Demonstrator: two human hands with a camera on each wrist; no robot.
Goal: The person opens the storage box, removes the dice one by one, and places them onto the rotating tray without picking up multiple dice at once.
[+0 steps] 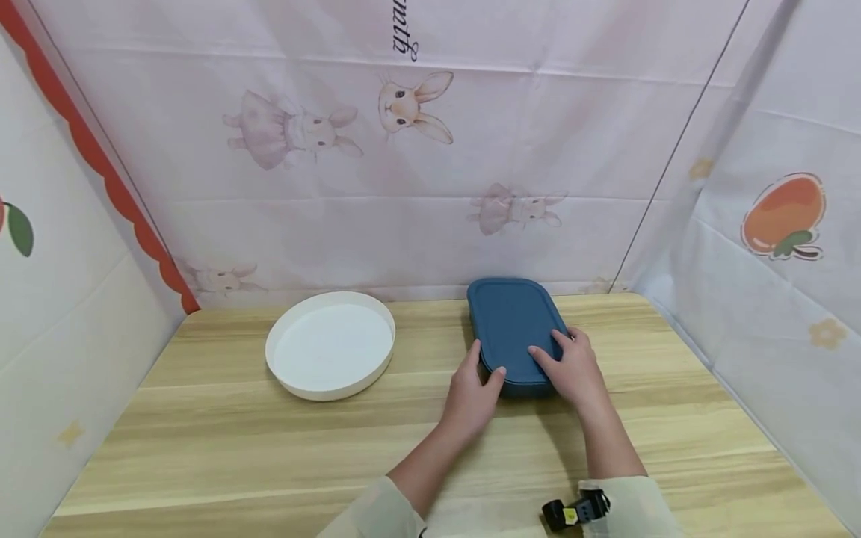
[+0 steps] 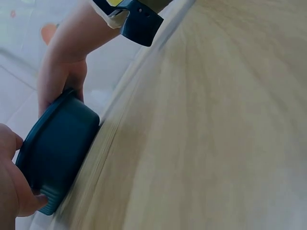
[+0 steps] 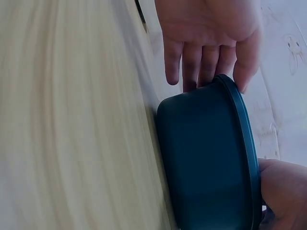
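A dark blue rectangular food container with a flat lid stands on the wooden table, near the back wall. My left hand holds its near left corner, thumb at the lid's edge and fingers along the left side. At the right side my right hand grips the edge, with the thumb over the lid. In the right wrist view, the fingers of the right hand lie against the container's side wall, and the thumb touches the rim. The lid appears seated on the container; its contents are hidden.
A round white tray with a low rim stands to the left on the wooden table. Printed cloth walls enclose the table at the back and on both sides. A black wrist device sits at the right cuff.
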